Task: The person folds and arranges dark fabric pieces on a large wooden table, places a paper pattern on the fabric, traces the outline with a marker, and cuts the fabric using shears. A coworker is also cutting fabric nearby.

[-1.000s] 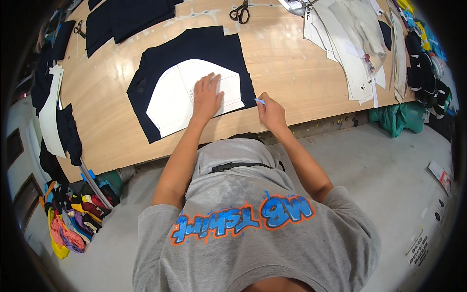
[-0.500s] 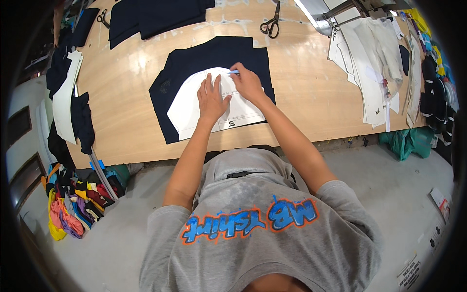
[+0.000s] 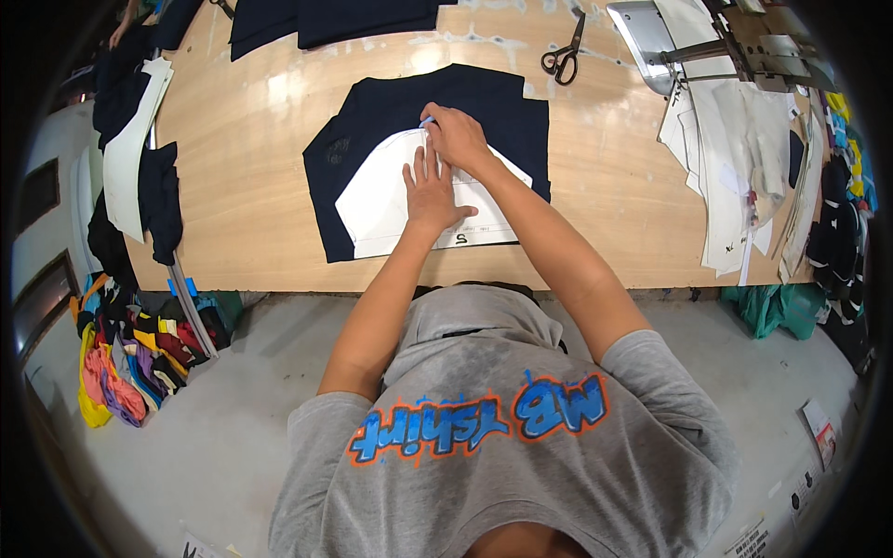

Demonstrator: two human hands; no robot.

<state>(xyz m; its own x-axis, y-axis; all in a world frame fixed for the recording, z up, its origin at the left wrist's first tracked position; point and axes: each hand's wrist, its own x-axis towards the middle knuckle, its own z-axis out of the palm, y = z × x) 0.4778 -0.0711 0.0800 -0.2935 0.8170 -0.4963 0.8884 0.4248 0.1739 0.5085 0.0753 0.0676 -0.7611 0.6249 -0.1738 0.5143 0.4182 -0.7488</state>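
Observation:
A dark navy fabric piece [image 3: 372, 107] lies flat on the wooden table [image 3: 260, 112]. On top of it rests a white paper pattern [image 3: 381, 200]. My left hand [image 3: 430, 195] presses flat on the pattern, fingers spread. Just above it, my right hand [image 3: 456, 137] grips a small light-blue chalk marker [image 3: 425, 121] with its tip at the pattern's upper edge.
Black scissors [image 3: 562, 58] lie at the back of the table. White pattern pieces [image 3: 735, 167] and a metal tool [image 3: 707, 46] pile up at the right. More navy fabric [image 3: 344, 17] lies at the far edge. Colourful scraps [image 3: 121, 363] heap on the floor at left.
My right hand has moved from the table's near right side up and left to the pattern's top edge with the marker. My left hand stays pressed on the pattern.

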